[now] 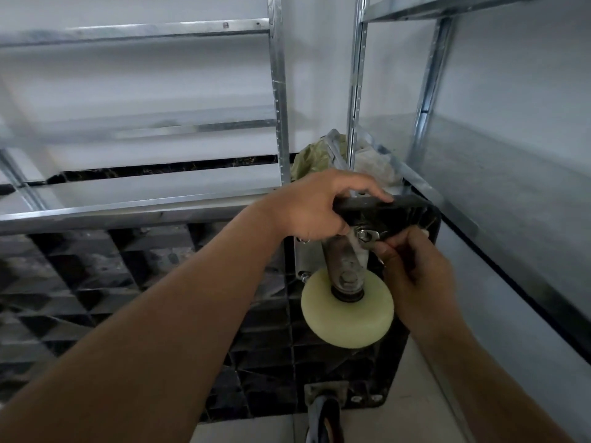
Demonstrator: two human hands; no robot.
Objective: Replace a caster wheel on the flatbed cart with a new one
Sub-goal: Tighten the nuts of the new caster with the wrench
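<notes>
Cart (160,282) stood on edge w/ cream wheel (348,314) at upper corner. Left hand (315,212) fingers gripped cart rim; right hand (415,266) fingers pinched wrench (367,235) on mounting nut.

Both your bare forearms reach forward and up. Your left hand (316,207) has its fingers curled over an edge above the palm, thumb beneath. Your right hand (412,270), just below and beside it, pinches something small at its fingertips.

Metal shelving (277,91) against wall; crumpled bags (311,155) behind upright.
</notes>
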